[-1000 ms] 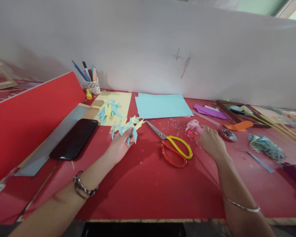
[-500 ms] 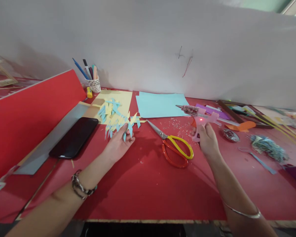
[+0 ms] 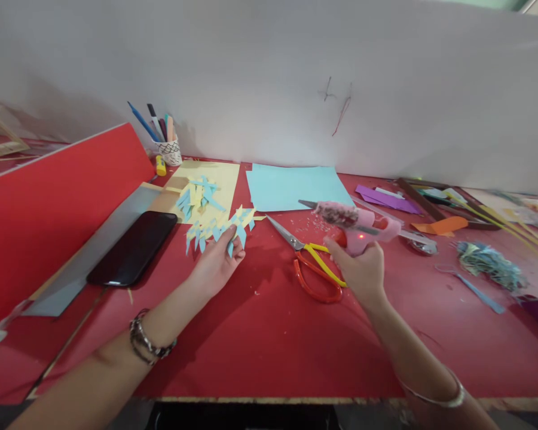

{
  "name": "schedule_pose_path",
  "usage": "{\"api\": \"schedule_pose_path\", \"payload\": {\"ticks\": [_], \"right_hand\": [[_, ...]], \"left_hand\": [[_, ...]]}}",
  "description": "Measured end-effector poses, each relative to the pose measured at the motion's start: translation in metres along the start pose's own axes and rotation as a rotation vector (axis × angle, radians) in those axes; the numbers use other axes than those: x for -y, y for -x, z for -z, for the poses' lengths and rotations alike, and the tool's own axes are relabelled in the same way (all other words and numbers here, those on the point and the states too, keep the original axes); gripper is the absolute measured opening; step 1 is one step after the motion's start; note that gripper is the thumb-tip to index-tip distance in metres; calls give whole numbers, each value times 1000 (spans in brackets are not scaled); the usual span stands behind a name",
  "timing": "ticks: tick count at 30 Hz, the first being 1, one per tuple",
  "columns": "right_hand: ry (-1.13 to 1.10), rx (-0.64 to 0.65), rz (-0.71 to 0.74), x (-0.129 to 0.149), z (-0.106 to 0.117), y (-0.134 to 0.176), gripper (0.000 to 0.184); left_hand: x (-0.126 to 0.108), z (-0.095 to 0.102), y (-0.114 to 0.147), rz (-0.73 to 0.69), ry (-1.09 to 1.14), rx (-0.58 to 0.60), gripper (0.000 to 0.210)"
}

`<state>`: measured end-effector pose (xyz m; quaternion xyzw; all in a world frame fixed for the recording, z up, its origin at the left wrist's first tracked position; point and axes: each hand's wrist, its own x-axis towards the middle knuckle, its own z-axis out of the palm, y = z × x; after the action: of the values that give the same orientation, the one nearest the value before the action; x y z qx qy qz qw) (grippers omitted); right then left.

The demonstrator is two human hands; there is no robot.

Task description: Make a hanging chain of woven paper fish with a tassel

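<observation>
Between the thumb and fingers of my left hand [image 3: 219,261] is one end of a woven blue and yellow paper strip chain [image 3: 215,228], with pointed ends sticking out. My right hand [image 3: 361,272] grips a pink glue gun [image 3: 363,227] by its handle; its red light is lit and its metal tip points left. Beneath the glue gun lie scissors [image 3: 316,263] with one red and one yellow handle loop, the blades toward the back left. Loose blue and yellow folded strips [image 3: 199,197] are piled on a pale yellow sheet [image 3: 228,179] behind my left hand.
Light blue paper [image 3: 296,188] lies by the wall. A black phone [image 3: 134,248] and a red board [image 3: 67,209] are at left, near a pen cup [image 3: 171,153]. Purple paper [image 3: 388,198], an orange piece [image 3: 443,226] and a thread bundle [image 3: 491,266] lie at right.
My right hand has brought the glue gun left and nearer, over the scissors' yellow handle. My left hand stays almost in place with the paper chain.
</observation>
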<state>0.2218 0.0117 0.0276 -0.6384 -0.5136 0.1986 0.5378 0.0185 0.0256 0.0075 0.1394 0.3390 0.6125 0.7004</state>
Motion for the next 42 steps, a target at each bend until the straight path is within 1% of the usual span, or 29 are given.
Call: {"api": "schedule_pose_path", "payload": {"ticks": [3, 5, 6, 8, 10, 17, 22, 27, 29, 37, 42], "right_hand": [[35, -71, 321, -1, -4, 15, 21], [62, -56, 508, -3, -5, 22, 15], [81, -39, 579, -4, -5, 24, 13], [116, 6, 665, -5, -4, 25, 10], [139, 27, 700, -5, -4, 25, 10], [184, 48, 691, -7, -4, 25, 10], [163, 129, 558, -6, -3, 26, 14], [142, 194, 475, -7, -3, 26, 19], [138, 197, 479, -8, -3, 26, 19], [113, 161, 571, -4, -3, 27, 16], [122, 150, 552, -3, -3, 27, 15]], "left_hand": [[4, -1, 3, 24, -22, 56, 32], [7, -2, 5, 38, -36, 94, 34], [8, -2, 6, 42, -43, 103, 34], [8, -2, 8, 46, -54, 110, 36], [8, -3, 10, 42, -56, 112, 37], [7, -5, 13, 53, -67, 122, 42], [8, -2, 11, 54, -81, 103, 43], [8, -1, 10, 56, -71, 120, 33], [9, 0, 10, 57, -71, 122, 32], [8, 0, 10, 61, -87, 105, 33], [8, 0, 11, 66, -80, 114, 33]]}}
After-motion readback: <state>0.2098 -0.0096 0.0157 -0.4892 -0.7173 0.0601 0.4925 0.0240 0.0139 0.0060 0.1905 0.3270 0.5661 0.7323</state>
